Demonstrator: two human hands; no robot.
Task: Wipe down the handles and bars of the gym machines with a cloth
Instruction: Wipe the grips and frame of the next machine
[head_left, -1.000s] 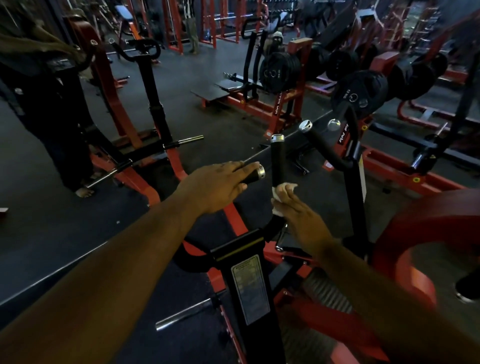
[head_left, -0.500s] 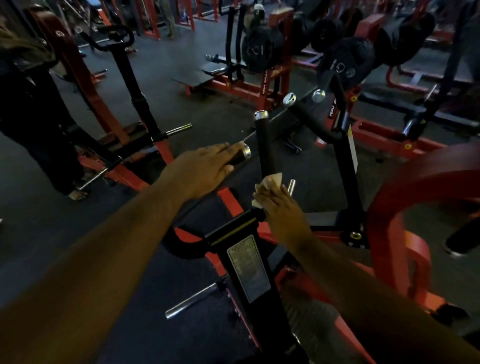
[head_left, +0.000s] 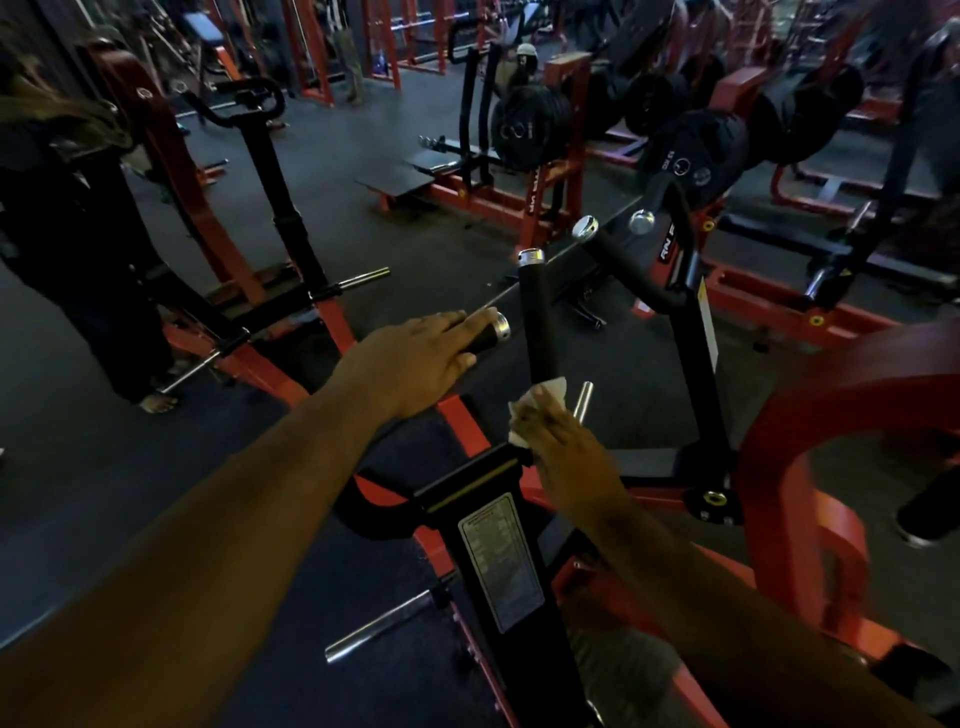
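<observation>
While the right hand (head_left: 558, 441) is pinching a crumpled white cloth (head_left: 540, 402) around the base of 1 upright black padded handle (head_left: 537, 317), the left hand (head_left: 415, 364) is lying spread over a second chrome-capped grip (head_left: 491, 332), leaving 2 farther black handles (head_left: 618, 260) seemingly unwiped.

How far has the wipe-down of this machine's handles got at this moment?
Nothing can be confirmed as finished; no handle shows visible proof of cleaning. In hand: the right hand presses the white cloth against the base of the upright black handle, while the left hand rests on the angled grip. Apparently left: the two chrome-capped handles on the far side, which neither hand touches.
</observation>
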